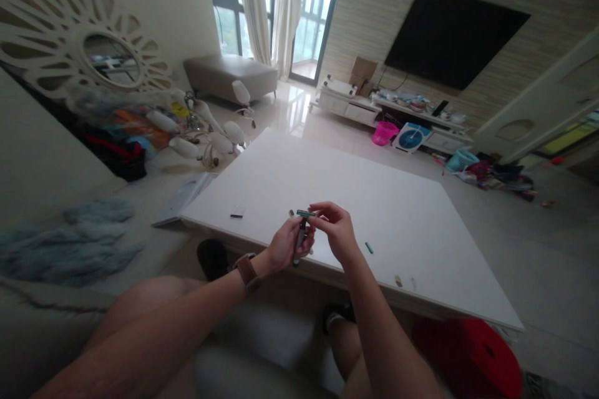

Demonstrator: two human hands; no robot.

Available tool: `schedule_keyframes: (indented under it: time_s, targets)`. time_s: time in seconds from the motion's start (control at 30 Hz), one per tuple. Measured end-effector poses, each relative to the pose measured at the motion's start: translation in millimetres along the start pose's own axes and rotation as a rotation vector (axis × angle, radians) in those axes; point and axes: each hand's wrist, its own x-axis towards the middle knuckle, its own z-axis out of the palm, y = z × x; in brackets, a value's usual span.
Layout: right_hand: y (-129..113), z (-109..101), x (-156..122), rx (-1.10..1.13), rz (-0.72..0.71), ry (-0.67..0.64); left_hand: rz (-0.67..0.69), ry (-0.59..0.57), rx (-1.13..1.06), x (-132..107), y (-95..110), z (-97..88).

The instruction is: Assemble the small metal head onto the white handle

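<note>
My left hand [286,244] is closed around the dark handle of a razor [301,235], held upright over the near edge of the white table [421,199]. My right hand [334,227] pinches at the razor's green head with thumb and fingertips. A small green piece [369,247] lies on the table just right of my right hand. A small dark rectangular piece [238,212] lies to the left. Two tiny bits [398,280] rest near the front edge.
A red stool [468,355] stands under the table's right corner. A blue fluffy cloth [70,243] lies on the sofa at left. A pile of lamp parts [206,137] sits on the floor behind. A TV unit [402,118] stands at the back.
</note>
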Motion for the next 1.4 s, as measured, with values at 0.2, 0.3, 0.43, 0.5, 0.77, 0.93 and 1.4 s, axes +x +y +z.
schedule_keyframes:
  time_s: [0.2, 0.3, 0.43, 0.5, 0.77, 0.93, 1.4]
  targets:
    - [-5, 3, -2, -0.332, -0.184, -0.04, 0.041, 0.028, -0.01, 1, -3, 1.3]
    - [-6, 4, -3, -0.395, -0.262, -0.046, 0.03, 0.013, -0.023, 1, -3, 1.3]
    - [-7, 4, -5, -0.428, -0.288, -0.029, 0.009, -0.011, -0.035, 0, -2, 0.2]
    - [-8, 5, -5, -0.44, -0.293, -0.018, 0.0, -0.02, -0.038, 0, -3, -0.6]
    - [-7, 7, -5, -0.46, -0.314, -0.017, -0.013, -0.008, -0.033, 0, -2, 1.6]
    - [-6, 7, -5, -0.454, -0.301, -0.004, -0.013, -0.003, -0.047, 0, -1, 1.2]
    - [-7, 11, -7, -0.414, -0.283, 0.017, -0.057, -0.05, -0.104, -3, 4, 0.1]
